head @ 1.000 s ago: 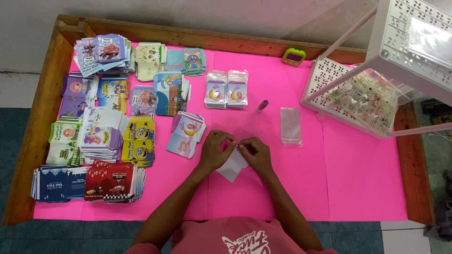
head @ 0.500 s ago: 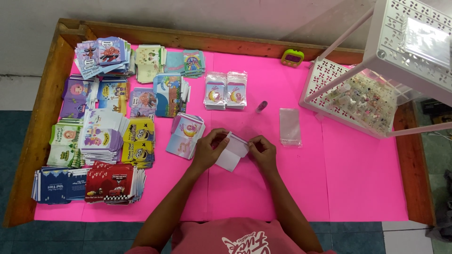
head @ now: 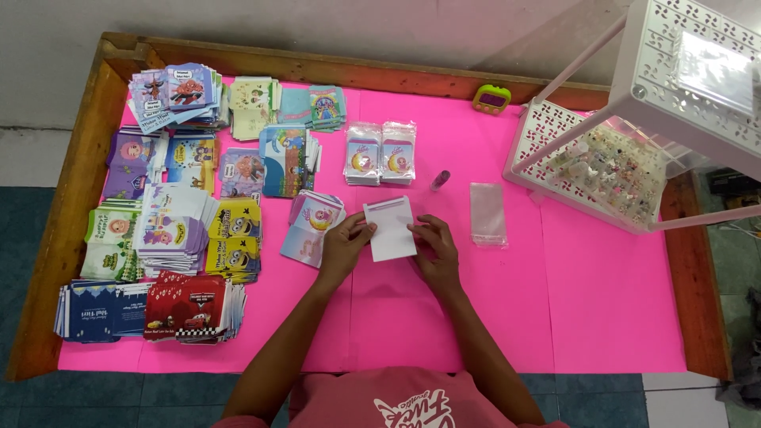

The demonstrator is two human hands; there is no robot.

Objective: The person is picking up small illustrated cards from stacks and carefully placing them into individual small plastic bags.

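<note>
- Currently left hand (head: pixel 342 250) and right hand (head: pixel 434 252) each pinch a side edge of the white envelope (head: pixel 391 228), flat on the pink sheet (head: pixel 587 293).
- Fingertips partly hidden under the envelope edges.
- Clear plastic sleeves (head: pixel 487 214) lie just right of the right hand, glossy, rectangular.
- Small purple vial (head: pixel 440 180) above; details too small to tell.
- Printed card stacks (head: pixel 178 238) fill the left side.

**Bright, even light, sharp centre**

Soft daylight floods the pink desk (head: pixel 602 317) evenly, so colours look saturated and shadows stay faint; only thin soft ones sit under the hands and the white rack (head: pixel 682 87). The rack's top panel glares pale. The middle is crisp, while fine print on the packets blurs. Straight edges bow slightly towards the corners.
</note>
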